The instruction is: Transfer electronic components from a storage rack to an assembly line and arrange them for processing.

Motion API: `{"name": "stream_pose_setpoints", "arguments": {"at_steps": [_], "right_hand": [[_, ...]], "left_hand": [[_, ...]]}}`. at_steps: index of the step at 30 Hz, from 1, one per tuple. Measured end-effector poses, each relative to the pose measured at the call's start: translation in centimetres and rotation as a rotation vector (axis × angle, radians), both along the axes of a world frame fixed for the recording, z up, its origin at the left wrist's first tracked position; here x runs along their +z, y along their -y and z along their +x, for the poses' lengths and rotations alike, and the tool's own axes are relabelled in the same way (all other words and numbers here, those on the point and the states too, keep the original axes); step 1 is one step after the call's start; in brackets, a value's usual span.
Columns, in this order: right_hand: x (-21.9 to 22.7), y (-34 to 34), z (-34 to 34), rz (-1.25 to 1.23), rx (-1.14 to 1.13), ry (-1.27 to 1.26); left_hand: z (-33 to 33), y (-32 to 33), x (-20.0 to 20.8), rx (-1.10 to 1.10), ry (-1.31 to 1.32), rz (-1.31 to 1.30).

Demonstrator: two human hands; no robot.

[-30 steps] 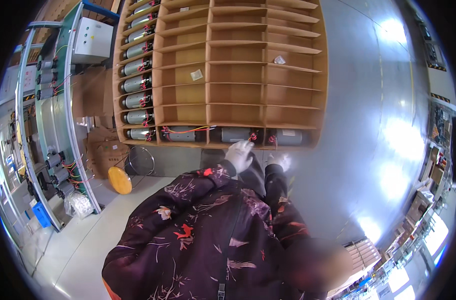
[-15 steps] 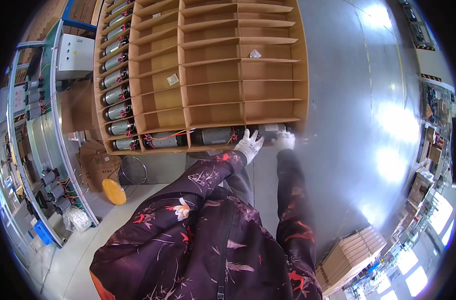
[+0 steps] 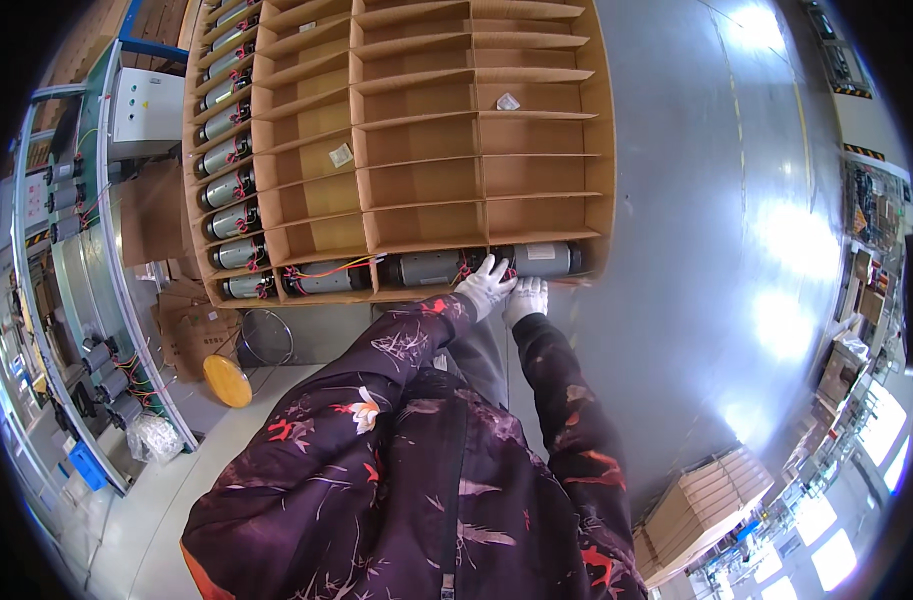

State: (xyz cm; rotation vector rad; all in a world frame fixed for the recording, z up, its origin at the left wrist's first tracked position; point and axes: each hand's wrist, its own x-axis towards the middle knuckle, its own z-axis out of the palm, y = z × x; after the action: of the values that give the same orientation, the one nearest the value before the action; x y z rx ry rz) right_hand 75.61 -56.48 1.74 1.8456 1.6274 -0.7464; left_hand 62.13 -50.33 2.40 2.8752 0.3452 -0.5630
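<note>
Partitioned carton (image 3: 586,120), motors filling left column and bottom row
Left hand (image 3: 484,286) fingers spread, right hand (image 3: 527,296) fingers narrow, both on grey motor (image 3: 541,259) at 5 o'clock; upper cells unfilled

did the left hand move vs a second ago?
Yes. The left hand went rightward along the cardboard rack's bottom row, from its middle compartment to the divider before the right-end motor.

Cardboard compartment rack (image 3: 426,130) on the floor (image 3: 706,230), grey cylindrical motors (image 3: 431,267) inside
</note>
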Motion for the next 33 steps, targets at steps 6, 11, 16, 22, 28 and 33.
{"name": "stream_pose_setpoints", "arguments": {"at_steps": [6, 11, 16, 22, 28, 33], "right_hand": [[-3.4, -2.9, 1.4, -0.245, -0.060, -0.063], [-4.1, -0.9, 0.1, 0.102, -0.135, -0.095], [1.1, 0.1, -3.0, 0.360, -0.388, -0.071], [6.3, -4.9, -15.8, 0.895, -0.117, -0.511], [4.3, -8.6, -34.3, 0.668, 0.388, -0.876], [-2.1, -8.6, -41.0, 0.416, 0.304, -0.541]], "left_hand": [[-0.3, 2.3, -3.5, 0.458, 0.148, -0.185], [-1.0, 1.0, 0.5, 0.331, 0.048, -0.181], [-6.8, 2.3, 4.8, 0.286, 0.302, -0.215], [-23.1, 6.2, 8.8, 1.045, 0.160, -0.594], [-36.2, 9.7, 5.2, 1.681, 0.241, -0.303], [-41.0, 7.2, 5.7, 1.540, 0.280, -0.186]]}}
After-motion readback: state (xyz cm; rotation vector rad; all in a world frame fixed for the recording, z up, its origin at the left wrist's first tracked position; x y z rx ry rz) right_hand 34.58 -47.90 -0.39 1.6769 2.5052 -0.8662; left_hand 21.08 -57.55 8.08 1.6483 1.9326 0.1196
